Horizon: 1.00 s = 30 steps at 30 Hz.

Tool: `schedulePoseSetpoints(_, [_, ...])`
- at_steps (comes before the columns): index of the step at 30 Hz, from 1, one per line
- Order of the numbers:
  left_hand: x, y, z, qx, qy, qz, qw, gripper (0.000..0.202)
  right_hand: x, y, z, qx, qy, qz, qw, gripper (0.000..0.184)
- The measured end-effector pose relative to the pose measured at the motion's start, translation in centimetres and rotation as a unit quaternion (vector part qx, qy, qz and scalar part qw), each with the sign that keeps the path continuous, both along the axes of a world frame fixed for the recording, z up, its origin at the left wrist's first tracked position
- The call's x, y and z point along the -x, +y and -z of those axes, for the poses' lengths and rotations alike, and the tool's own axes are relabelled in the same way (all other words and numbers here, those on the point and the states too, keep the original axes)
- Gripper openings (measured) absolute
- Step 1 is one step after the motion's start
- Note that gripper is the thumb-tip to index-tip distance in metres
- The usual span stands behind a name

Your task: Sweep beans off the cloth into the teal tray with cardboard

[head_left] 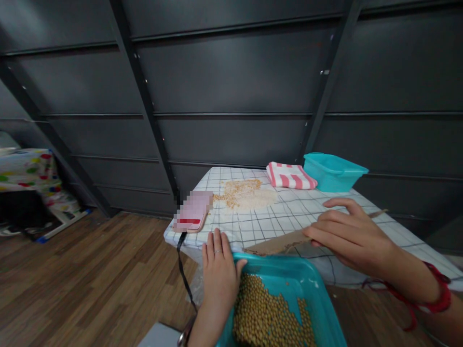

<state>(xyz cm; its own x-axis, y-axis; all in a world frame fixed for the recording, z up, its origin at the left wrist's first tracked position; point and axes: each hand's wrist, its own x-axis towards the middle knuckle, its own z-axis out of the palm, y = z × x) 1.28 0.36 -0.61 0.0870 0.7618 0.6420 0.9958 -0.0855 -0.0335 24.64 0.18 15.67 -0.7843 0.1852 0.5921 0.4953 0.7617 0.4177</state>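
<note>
My right hand (356, 233) pinches a strip of brown cardboard (278, 242) above the near side of the table. The strip's left end is close to the rim of a teal tray (323, 284). Many round yellowish-brown beans (267, 311) lie in that tray, below the table's edge. My left hand (220, 270) rests with its fingers stretched out at the table's edge, its thumb by the tray's rim. Farther back on the checked cloth, yellow grains (244, 189) and a pale, fine-looking heap (257, 198) are spread out.
A white checked cloth (220, 176) covers the table. A pink phone-like object (193, 209), partly blurred, lies at left with a black strap (183, 267) hanging down. A pink-striped towel (291, 176) and a teal bin (333, 173) stand at back right. Behind rises a dark panel wall (235, 86).
</note>
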Motion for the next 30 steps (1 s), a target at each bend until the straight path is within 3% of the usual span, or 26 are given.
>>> schedulePoseSetpoints(7, [-0.1,-0.1,-0.1,-0.003,-0.003,-0.002,1.000,0.058,-1.5,-1.9,0.2,0.058,-0.008,0.041,0.997,0.019])
schedulePoseSetpoints(14, [-0.1,0.0,-0.1,0.007,0.003,-0.012,1.000,0.063,-0.1,-0.7,-0.4,-0.069,0.037,0.043,0.996,0.013])
schedulePoseSetpoints(24, [0.0,0.0,0.0,-0.016,0.022,-0.016,1.000,0.064,5.3,1.4,1.2,-0.130,-0.010,0.037,0.991,0.016])
schedulePoseSetpoints(30, [0.3,-0.1,-0.3,-0.029,0.040,-0.008,0.999,0.064,6.1,4.6,1.7,-0.183,-0.022,0.086,0.979,0.021])
